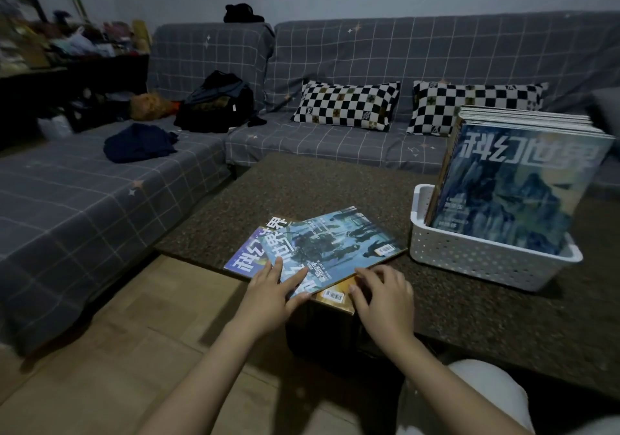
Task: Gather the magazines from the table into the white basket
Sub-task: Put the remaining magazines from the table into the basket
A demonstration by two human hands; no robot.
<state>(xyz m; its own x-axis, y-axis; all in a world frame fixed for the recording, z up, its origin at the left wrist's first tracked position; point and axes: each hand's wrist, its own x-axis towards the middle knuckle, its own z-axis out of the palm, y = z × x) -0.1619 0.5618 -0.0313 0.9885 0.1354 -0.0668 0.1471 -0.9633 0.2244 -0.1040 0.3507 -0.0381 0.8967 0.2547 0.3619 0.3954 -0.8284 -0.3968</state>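
Magazines, loose, two or three overlapping at the near corner of the dark speckled table [335,179], directly under both hands: the top magazine [335,247] has a blue-toned cover with dark figures and lies skewed over a purple-blue magazine [243,257] that shows just left of the left hand, and an orange corner with a barcode [335,297] pokes out between the two hands. Left hand [275,287]: laid flat, fingers spread and extended onto the near-left edge of the top magazine, pressing on it rather than gripping. Right hand [382,297]: fingers curled, tips at the near-right edge of the stack; whether they have hold of a cover or only touch it cannot be told. White basket [469,253], perforated walls, on the same table to the right of and beyond the right hand, apart from the loose pile. Upright stack of magazines [513,183] inside the basket, leaning, the front cover blue with large white characters. Beyond the hands: grey checked sofa [369,52] with two black-and-white chequered cushions [345,106], a dark bag [214,106] and a folded dark garment [137,143] beyond the left hand.
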